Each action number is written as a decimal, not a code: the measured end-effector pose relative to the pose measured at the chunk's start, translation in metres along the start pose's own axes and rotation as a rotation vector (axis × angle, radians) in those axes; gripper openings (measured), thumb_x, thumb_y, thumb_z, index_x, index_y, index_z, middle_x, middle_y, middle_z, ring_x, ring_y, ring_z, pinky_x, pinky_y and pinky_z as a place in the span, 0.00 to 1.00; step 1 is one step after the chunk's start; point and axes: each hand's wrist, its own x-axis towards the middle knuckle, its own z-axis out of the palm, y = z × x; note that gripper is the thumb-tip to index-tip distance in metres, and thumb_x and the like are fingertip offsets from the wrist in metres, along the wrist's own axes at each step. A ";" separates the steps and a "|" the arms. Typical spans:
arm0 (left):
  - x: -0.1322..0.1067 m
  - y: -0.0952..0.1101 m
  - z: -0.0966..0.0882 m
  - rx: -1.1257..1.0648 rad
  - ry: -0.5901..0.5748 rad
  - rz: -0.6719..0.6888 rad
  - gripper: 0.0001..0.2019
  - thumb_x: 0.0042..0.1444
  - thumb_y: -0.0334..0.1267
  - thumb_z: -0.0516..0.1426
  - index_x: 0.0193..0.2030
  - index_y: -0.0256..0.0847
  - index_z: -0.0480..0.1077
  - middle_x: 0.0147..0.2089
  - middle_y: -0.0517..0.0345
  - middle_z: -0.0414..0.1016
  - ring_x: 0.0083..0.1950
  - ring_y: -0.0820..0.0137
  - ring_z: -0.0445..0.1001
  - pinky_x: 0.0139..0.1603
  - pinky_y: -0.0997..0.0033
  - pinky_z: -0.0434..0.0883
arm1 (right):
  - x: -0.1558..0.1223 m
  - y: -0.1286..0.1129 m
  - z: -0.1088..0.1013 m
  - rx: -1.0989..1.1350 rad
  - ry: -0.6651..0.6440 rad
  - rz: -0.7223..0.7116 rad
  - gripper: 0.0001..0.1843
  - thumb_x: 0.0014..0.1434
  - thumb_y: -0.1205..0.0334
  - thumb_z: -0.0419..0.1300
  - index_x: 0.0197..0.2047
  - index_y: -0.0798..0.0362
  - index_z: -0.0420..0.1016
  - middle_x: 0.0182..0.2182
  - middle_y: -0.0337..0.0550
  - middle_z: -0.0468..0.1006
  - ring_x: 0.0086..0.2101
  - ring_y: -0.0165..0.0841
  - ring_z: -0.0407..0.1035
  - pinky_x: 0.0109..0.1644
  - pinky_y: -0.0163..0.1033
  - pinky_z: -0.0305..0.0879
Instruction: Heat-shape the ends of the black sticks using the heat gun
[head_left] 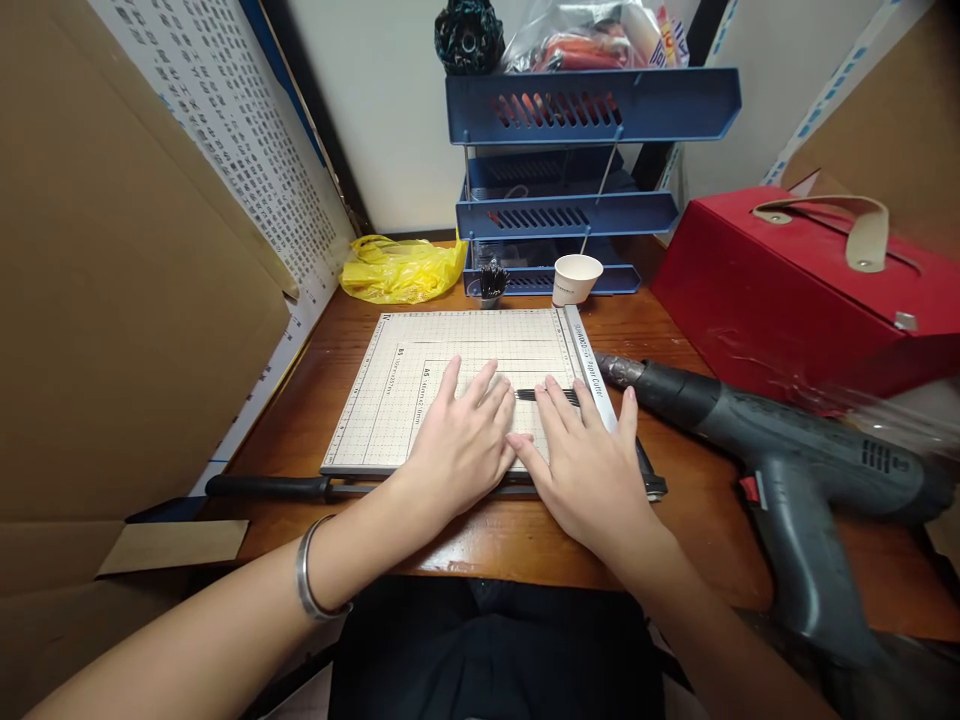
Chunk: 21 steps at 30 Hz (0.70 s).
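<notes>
Both hands lie on a cream paper cutter (375, 400) with printed grid lines, flat on the wooden table. My left hand (469, 430) rests on the board with its fingers stretched out and a silver bangle on the wrist. My right hand (585, 465) is spread out beside it, close to the cutter's metal edge strip. Under my right fingers lies a slim bundle of thin black strands (526, 395), partly hidden; its kind I cannot make out. The cutter's black handle (266, 486) points left along the near edge.
A heat gun (795, 460) and a red case (795, 290) occupy the right side. Behind the cutter stand a paper cup (576, 278), a small holder of black strands (493, 285), a yellow plastic bag (401, 270) and blue stacked trays (544, 215). Cardboard (127, 270) walls the left.
</notes>
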 end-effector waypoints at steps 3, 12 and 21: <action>-0.001 0.000 0.000 -0.016 -0.019 0.001 0.26 0.75 0.44 0.45 0.69 0.29 0.68 0.71 0.44 0.70 0.76 0.50 0.61 0.74 0.35 0.56 | 0.001 -0.001 -0.003 0.004 0.000 0.007 0.38 0.76 0.42 0.36 0.71 0.60 0.66 0.70 0.53 0.65 0.69 0.58 0.58 0.71 0.78 0.34; -0.001 0.002 -0.001 -0.016 0.016 -0.041 0.25 0.75 0.46 0.46 0.67 0.32 0.71 0.70 0.44 0.72 0.75 0.49 0.62 0.74 0.34 0.55 | 0.000 -0.001 -0.001 0.007 -0.009 0.036 0.37 0.76 0.42 0.37 0.73 0.59 0.62 0.71 0.51 0.63 0.70 0.56 0.56 0.72 0.76 0.32; -0.001 -0.001 0.003 -0.048 0.011 -0.017 0.26 0.76 0.45 0.44 0.68 0.31 0.69 0.71 0.47 0.71 0.75 0.51 0.62 0.74 0.36 0.57 | 0.001 -0.002 -0.003 0.016 0.007 0.040 0.38 0.76 0.43 0.35 0.72 0.61 0.64 0.70 0.52 0.65 0.69 0.56 0.57 0.72 0.75 0.33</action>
